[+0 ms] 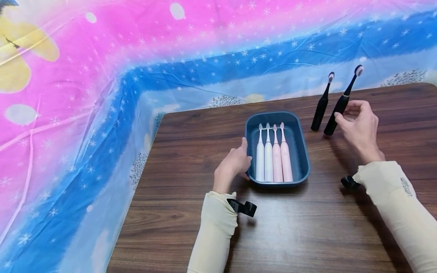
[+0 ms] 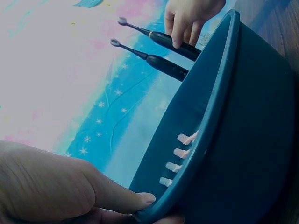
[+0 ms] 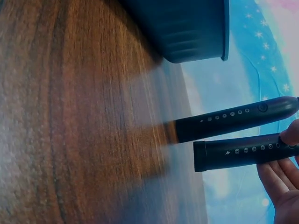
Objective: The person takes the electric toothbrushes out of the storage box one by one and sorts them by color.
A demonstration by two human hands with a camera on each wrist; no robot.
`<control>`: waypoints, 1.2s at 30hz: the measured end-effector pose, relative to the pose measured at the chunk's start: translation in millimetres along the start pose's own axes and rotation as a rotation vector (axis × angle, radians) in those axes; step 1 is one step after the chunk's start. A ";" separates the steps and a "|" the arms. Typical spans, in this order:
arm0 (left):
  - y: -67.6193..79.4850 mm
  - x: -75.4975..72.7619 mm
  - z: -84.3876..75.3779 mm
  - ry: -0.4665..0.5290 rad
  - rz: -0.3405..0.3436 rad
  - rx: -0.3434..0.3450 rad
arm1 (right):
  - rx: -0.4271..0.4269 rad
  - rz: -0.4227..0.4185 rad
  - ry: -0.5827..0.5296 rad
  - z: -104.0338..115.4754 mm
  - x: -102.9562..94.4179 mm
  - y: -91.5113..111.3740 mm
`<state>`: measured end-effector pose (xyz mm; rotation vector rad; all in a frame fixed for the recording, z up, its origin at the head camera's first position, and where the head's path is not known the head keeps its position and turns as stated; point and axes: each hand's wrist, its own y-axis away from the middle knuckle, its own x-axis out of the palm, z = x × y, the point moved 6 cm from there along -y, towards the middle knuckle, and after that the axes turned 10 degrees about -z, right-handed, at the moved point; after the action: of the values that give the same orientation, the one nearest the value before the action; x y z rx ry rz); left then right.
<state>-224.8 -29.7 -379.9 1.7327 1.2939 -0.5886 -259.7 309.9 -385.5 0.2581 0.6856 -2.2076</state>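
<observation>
My right hand (image 1: pixel 362 127) pinches a black electric toothbrush (image 1: pixel 337 113) with a gold ring, thumb on one side and fingers on the other. It is held nearly upright, head up, slightly tilted. Just left of it a second black electric toothbrush (image 1: pixel 320 112) stands upright on the table. At the near-left side of a dark blue plastic bin (image 1: pixel 304 151), my left hand (image 1: pixel 233 165) grips the rim, its thumb (image 2: pixel 140 198) on the rim. Inside the bin, two white electric toothbrushes (image 1: pixel 264 161) and two pink electric toothbrushes (image 1: pixel 282 161) lie side by side, heads pointing away.
The wooden table (image 1: pixel 177 170) carries all of these, and its far edge runs behind the bin and the black toothbrushes. A pink and blue patterned cloth (image 1: pixel 191 68) hangs behind and to the left. Each wrist wears a black strap mount (image 1: pixel 243 207).
</observation>
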 end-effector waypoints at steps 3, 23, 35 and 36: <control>-0.3 0.1 -0.2 -0.002 -0.004 0.003 | -0.002 0.003 0.028 -0.8 1.7 -0.9; -1.7 0.7 0.4 -0.003 0.003 0.005 | -0.020 -0.022 0.034 -7.8 13.5 -8.3; -1.3 1.2 -0.1 0.009 0.009 -0.008 | -0.052 -0.009 0.015 -7.9 16.7 -10.1; -1.3 0.8 0.0 0.007 0.008 -0.008 | -0.056 0.000 0.019 -7.4 17.4 -10.1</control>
<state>-225.7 -29.1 -381.0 1.7343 1.2927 -0.5726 -279.1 308.4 -394.5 0.2509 0.7567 -2.1845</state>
